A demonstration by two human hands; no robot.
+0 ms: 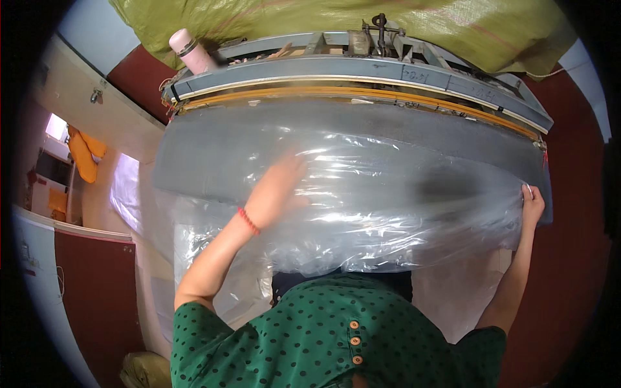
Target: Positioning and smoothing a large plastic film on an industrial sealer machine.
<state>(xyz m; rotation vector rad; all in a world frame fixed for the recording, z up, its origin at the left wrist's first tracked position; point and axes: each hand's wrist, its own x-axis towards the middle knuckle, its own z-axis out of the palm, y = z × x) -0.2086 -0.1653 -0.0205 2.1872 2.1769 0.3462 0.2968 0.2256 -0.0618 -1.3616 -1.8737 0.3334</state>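
A large sheet of clear plastic film [362,194] lies rumpled and shiny across a grey work surface [226,123], its near edge hanging down by my waist. My right hand [532,202] pinches the film at its right end, drawing folds toward the fingers. Over the middle-left of the film is my left hand [275,187], smeared by motion, with a red bead bracelet [248,221] at the wrist. Whether it touches the film or hovers above it, I cannot tell.
Behind the surface runs a long metal sealing frame [310,68] with orange strips and a clamp [381,32]. A pink bottle [191,50] leans at its left end. Green-yellow sacking [453,32] covers the back. An open doorway [61,168] shows at the left.
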